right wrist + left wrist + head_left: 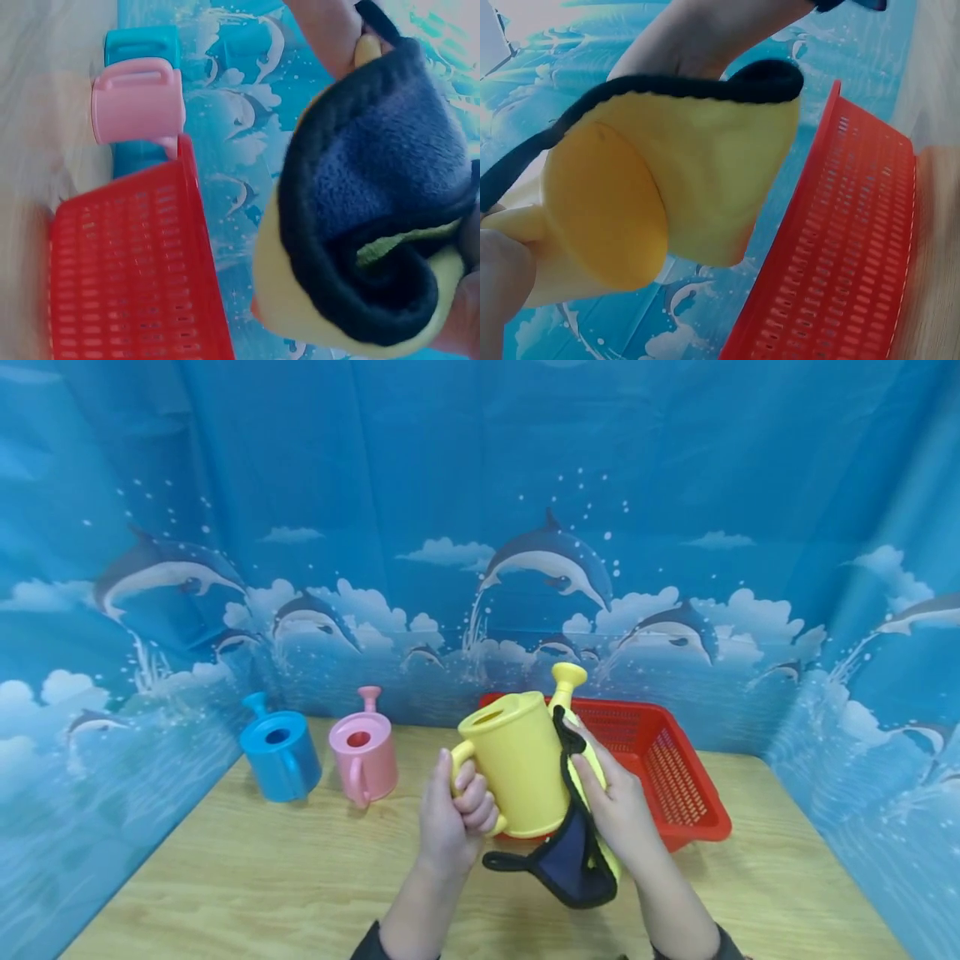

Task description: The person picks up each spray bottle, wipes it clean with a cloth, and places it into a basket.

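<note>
A yellow watering can (521,764) is held up above the table, slightly tilted, its spout (567,681) pointing away to the right. My left hand (459,806) grips the can's handle with curled fingers. In my right hand (617,793) is a cloth (573,860), yellow on one face and dark blue on the other with black edging, held against the spout side of the can. The cloth's loop hangs toward the left. From the left wrist, the can's round base (604,206) shows beside the yellow face of the cloth; from the right wrist, the folded cloth (390,165) covers most of the can.
Behind the can, a red plastic basket (678,777) with perforated walls stands on the wooden table (247,877). A blue watering can (281,760) and a pink watering can (371,760) stand upright at the back left. A dolphin-print curtain (450,460) surrounds the table's back and sides.
</note>
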### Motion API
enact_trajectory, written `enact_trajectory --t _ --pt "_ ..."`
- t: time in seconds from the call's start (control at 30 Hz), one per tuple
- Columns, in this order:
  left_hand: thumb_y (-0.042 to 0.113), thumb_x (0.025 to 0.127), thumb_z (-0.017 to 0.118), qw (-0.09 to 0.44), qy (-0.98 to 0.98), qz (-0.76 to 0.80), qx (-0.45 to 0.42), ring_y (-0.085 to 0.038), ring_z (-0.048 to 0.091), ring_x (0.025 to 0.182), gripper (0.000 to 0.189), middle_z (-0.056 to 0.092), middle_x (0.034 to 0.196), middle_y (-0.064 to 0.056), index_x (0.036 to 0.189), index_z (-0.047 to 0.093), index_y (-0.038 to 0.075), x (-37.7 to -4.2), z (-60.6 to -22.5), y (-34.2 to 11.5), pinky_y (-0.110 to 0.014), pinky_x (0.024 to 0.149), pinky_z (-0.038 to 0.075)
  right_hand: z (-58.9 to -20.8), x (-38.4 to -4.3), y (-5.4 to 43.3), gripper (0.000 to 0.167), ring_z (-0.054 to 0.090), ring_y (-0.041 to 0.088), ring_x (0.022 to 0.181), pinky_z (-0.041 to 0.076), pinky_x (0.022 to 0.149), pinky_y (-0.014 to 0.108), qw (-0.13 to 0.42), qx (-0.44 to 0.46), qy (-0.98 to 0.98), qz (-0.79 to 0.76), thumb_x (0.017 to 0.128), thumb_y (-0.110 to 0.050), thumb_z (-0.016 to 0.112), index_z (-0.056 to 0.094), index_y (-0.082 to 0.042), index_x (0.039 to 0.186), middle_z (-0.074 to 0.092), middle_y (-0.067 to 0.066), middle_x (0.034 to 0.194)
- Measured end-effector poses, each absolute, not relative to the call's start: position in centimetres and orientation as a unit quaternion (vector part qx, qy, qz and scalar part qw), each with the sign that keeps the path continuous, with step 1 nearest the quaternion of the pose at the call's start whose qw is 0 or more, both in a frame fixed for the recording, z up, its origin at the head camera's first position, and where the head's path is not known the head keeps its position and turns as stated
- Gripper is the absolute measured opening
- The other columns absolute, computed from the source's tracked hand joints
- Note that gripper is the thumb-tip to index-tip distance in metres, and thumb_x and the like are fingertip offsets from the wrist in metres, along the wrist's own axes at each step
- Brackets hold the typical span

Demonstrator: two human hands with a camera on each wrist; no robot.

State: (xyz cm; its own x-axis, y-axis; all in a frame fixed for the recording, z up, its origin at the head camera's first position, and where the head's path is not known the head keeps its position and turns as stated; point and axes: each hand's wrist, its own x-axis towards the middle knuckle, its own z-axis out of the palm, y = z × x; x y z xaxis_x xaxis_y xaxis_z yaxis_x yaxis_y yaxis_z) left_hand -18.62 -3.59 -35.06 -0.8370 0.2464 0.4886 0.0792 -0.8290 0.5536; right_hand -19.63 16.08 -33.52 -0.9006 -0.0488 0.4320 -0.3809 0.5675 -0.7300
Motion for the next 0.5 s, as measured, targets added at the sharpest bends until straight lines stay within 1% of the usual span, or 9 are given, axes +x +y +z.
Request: enact_trajectory --t 0.13,0.27,0.37,0.5 --pt "0.035 0.106 0.002 0.046 0.294 0.911 0.286 -0.006 0.014 0.043 0.058 0.025 0.051 0.011 0.066 0.042 0.027 -18.4 -35.0 -3.3 -0.027 0.042 0.002 -32.7 -20.8 16.3 0.046 0.039 0.031 0.139 0.036 0.107 0.058 0.168 0.116 -0.872 0.445 0.101 -0.044 0.045 0.041 -0.035 0.145 0.036 -0.002 0.154" --pt "0.035 0.106 0.002 0.045 0.292 0.908 0.296 -0.007 0.013 0.043 0.057 0.024 0.051 0.01 0.067 0.042 0.026 -18.1 -35.1 -3.2 -0.028 0.042 0.003 -32.1 -21.7 16.2 0.048 0.035 0.033 0.141 0.035 0.107 0.058 0.169 0.114 -0.877 0.435 0.1 -0.047 0.045 0.038 -0.037 0.146 0.03 0.0 0.157" --pt "0.035 0.106 0.003 0.042 0.291 0.909 0.296 -0.008 0.013 0.043 0.056 0.024 0.051 0.009 0.067 0.042 0.026 -18.1 -35.2 -3.1 -0.028 0.042 0.003 -31.8 -22.1 16.0 0.048 0.038 0.034 0.138 0.037 0.106 0.057 0.18 0.112 -0.878 0.429 0.099 -0.048 0.046 0.037 -0.039 0.146 0.031 0.001 0.156" --pt "0.036 0.106 0.003 0.043 0.285 0.912 0.291 -0.007 0.013 0.043 0.056 0.025 0.051 0.01 0.067 0.042 0.026 -18.1 -35.2 -3.2 -0.028 0.042 0.003 -31.6 -22.1 15.7 0.05 0.041 0.034 0.137 0.039 0.105 0.056 0.182 0.097 -0.878 0.433 0.099 -0.049 0.047 0.036 -0.04 0.146 0.033 -0.001 0.155"
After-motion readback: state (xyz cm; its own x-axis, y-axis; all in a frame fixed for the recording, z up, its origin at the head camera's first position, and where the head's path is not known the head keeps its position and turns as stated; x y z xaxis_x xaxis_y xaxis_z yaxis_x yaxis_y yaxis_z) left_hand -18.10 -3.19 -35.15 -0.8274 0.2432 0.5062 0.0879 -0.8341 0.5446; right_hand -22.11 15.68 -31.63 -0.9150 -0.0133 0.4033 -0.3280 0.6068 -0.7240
